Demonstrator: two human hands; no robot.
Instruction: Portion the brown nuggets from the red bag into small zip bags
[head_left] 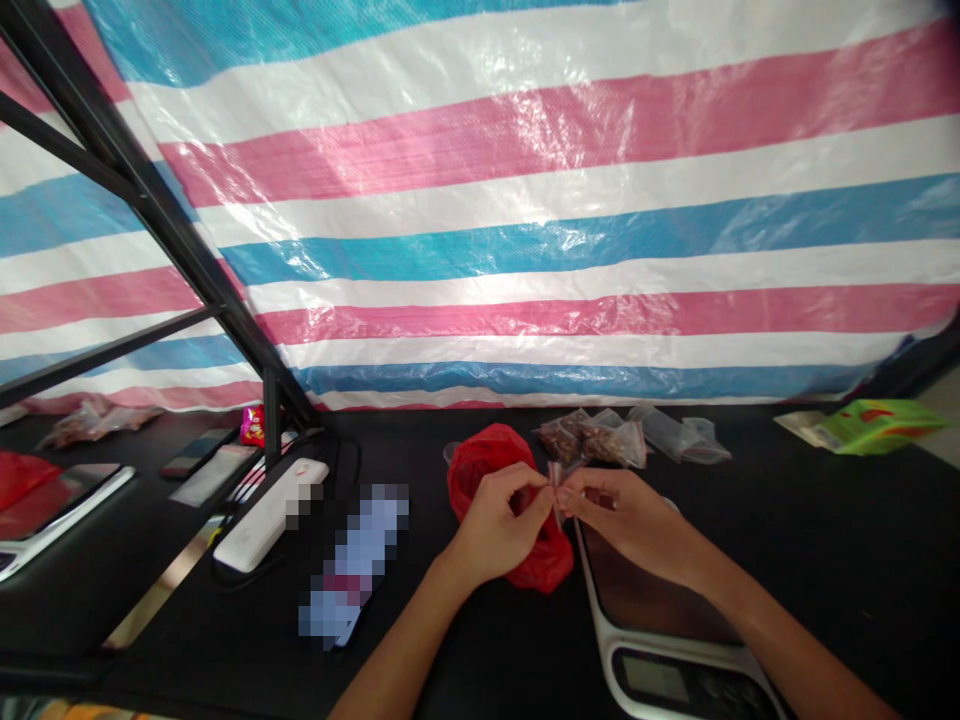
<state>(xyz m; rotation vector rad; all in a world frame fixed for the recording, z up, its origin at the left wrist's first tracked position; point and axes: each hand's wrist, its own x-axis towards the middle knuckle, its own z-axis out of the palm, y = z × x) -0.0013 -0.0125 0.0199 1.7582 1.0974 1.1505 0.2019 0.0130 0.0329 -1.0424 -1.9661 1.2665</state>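
Pinching a small zip bag (556,490) btw your fingertips, you've got both hands up near the counter's front edge. L hand (499,525): fingers curled in, closed to a pinch on the bag's left side. R hand (622,515): same pinch from the right, forearm running out over the kitchen scale (645,590), whose display (652,680) sits at the counter's front edge. 1 red plastic bag (480,470) lies bunched right under L hand, touching it. Behind your hands, toward the back edge: 2 filled zip bags (589,440) of dark bits, then approx 2 see-through empty bags (675,435), exact count unsure, they overlap. Back R corner: 1 green packet (877,425). Off to your L: 1 white power strip (270,515), 1 blurred item (352,565) btw it and L hand. Striped tarp (525,200) hangs behind the black counter (825,560); black metal frame (150,210) cuts across the L side.
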